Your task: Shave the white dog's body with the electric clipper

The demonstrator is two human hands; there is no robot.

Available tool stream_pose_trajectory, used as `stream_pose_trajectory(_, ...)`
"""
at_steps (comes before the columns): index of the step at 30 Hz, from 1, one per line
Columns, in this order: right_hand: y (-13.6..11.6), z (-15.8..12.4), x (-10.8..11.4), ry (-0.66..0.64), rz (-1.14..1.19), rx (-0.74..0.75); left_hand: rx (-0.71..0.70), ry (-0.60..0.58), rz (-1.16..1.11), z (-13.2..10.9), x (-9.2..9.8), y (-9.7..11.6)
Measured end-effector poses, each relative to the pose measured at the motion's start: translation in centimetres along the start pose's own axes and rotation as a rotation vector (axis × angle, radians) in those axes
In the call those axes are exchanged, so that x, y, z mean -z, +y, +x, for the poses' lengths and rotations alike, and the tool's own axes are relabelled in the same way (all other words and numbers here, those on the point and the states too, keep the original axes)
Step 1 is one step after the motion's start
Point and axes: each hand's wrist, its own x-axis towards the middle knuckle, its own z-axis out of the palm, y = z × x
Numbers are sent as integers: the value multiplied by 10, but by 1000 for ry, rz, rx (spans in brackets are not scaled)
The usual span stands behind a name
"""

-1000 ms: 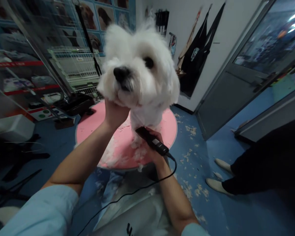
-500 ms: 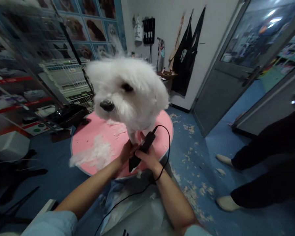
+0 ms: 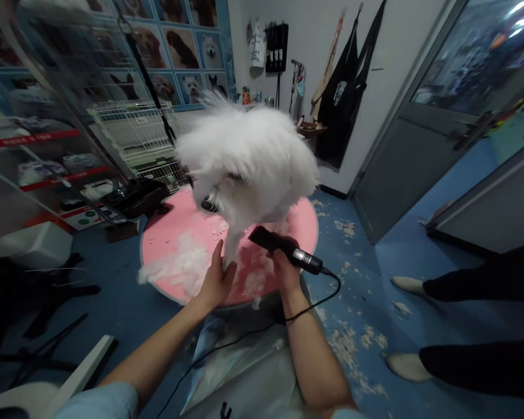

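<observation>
A fluffy white dog stands on a round pink table, its head lowered so that fur hides most of the face. My left hand is at the dog's front leg, thumb and fingers around its lower part; the paw is mostly hidden. In my right hand is a black corded hair clipper, gripped with its blade end pointing left, close beside that leg. Cut white fur lies in a pile on the table's left side.
The clipper's cord runs across my apron. A grooming pole with a black strap rises at left. Fur clippings litter the blue floor. Another person's dark-trousered legs are at right, near a grey door.
The dog has dropped its head. My right hand has turned the clipper from blade down toward me to blade pointing left, toward the leg. My hands have moved apart.
</observation>
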Motion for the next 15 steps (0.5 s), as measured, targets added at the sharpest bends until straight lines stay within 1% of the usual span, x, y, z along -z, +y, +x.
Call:
stream_pose_trajectory(2,0,10,-5,3,-8,-7,16,-5,8,-5,5,4)
stream_pose_trajectory(4,0,21,-12,-34,-43,-32,10,11,3,-7,10,10)
stream_pose_trajectory(7,0,34,-18,-57,-99,-124,12,0,-7,-5,17,17)
stream_pose_trajectory(10,0,41,-16,-37,-143,-198,5,-26,-15,-3,22,21)
stream_pose_trajectory(15,-2,41,-13,51,-171,-201,29,-54,-27,-5,24,25)
